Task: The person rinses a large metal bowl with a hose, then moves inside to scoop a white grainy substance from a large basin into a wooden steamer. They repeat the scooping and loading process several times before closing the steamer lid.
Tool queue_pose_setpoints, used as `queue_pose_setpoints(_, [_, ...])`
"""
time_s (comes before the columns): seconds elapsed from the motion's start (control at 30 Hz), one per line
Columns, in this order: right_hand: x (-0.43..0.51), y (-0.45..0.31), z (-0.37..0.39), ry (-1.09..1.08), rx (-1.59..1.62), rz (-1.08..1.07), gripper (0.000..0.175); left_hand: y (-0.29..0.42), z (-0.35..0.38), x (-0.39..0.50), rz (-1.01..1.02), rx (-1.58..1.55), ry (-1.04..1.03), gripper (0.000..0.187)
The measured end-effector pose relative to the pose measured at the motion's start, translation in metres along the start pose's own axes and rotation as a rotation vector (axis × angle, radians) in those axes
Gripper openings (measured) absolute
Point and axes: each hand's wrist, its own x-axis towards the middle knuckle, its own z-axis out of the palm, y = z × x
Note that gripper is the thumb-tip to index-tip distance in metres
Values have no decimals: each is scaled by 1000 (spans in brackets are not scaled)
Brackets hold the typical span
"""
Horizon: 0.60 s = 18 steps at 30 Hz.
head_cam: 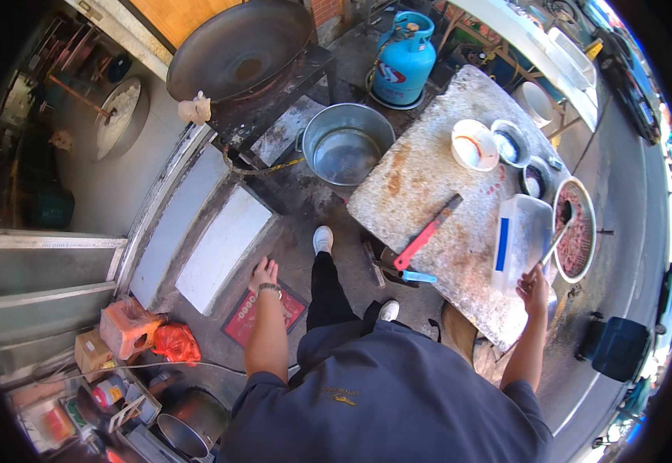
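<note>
My right hand (533,287) is closed around the handle of a metal ladle (558,238), beside the table's right edge. The ladle's dark head lies in a white perforated basket (591,231) of reddish pieces that look like raw meat. A translucent plastic box (524,231) with a blue strip stands just left of the ladle, on a worn, stained table (405,185). My left hand (264,274), with a watch at the wrist, hangs over the floor left of my legs, holding nothing, its fingers slightly apart. A red-handled tool with a rusty blade (426,232) lies across the table's near side.
Bowls (475,146) stand at the table's far right. Left of the table is a large metal pot (348,144); beyond are a blue gas cylinder (403,63) and a huge wok (237,49). A white-topped step (224,249), a red mat (237,324) and boxes (94,354) lie left.
</note>
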Motion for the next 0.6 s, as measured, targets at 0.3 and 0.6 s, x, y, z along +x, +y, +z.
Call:
queue_pose_setpoints(0.3, [-142,96,-59,492,-332,352,84,-42,220,136,-150,87,-43,48])
queue_pose_setpoints(0.6, [-284,119,12,448,-571,878,64,-67,334,225,-198,0,-176,62])
